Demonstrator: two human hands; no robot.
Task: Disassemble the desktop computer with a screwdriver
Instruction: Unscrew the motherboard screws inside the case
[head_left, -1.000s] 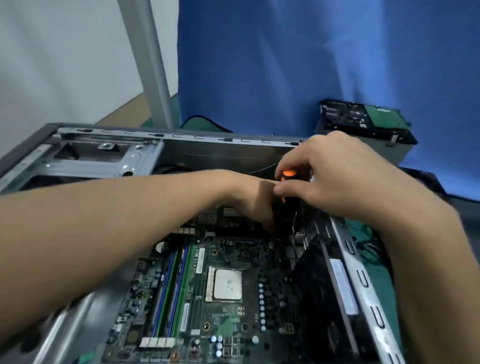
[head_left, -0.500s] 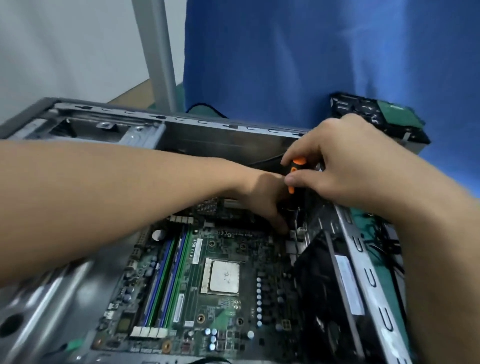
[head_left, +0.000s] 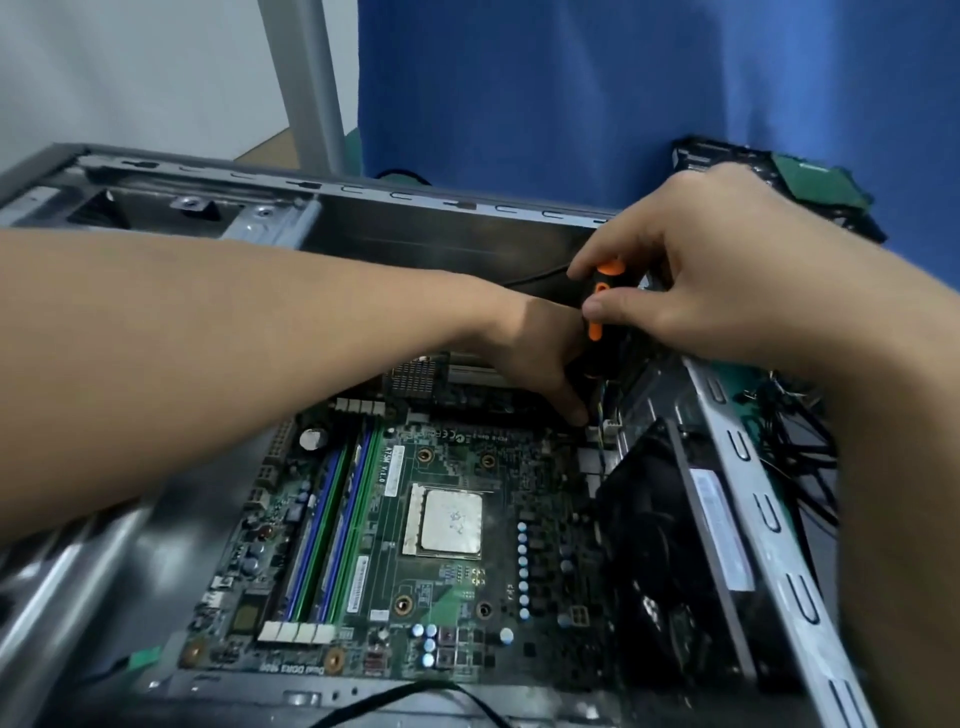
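The right hand (head_left: 727, 280) pinches the top of the screwdriver (head_left: 597, 338) between thumb and fingers, holding its black-and-orange handle close to upright. The left hand (head_left: 535, 348) reaches into the case (head_left: 363, 202) and lies against the lower handle, with one finger pointing down to the board (head_left: 415, 519). Whether it clasps the shaft or only steadies it, I cannot tell, since its other fingers are hidden.

The tip is hidden behind the left hand. It seems to stand at the board's far right corner, just beyond the black fan (head_left: 654, 545). The case lies open on its side with the board still seated in it. The bare CPU (head_left: 451, 522) sits mid-board and the RAM (head_left: 332, 525) is in its slots to the left. A drive (head_left: 800, 182) rests outside the case against the blue cloth (head_left: 571, 104), and loose cables (head_left: 795, 431) trail beyond the right wall.

The step in hand looks like loosening a screw at that corner, probably one that fixes the board or a bracket.

The next move calls for steady downward pressure while the right fingers twirl the handle. The left hand should keep the shaft true, so that the tip does not slip onto the nearby connectors. The freed screw should then be caught before it drops under the board.
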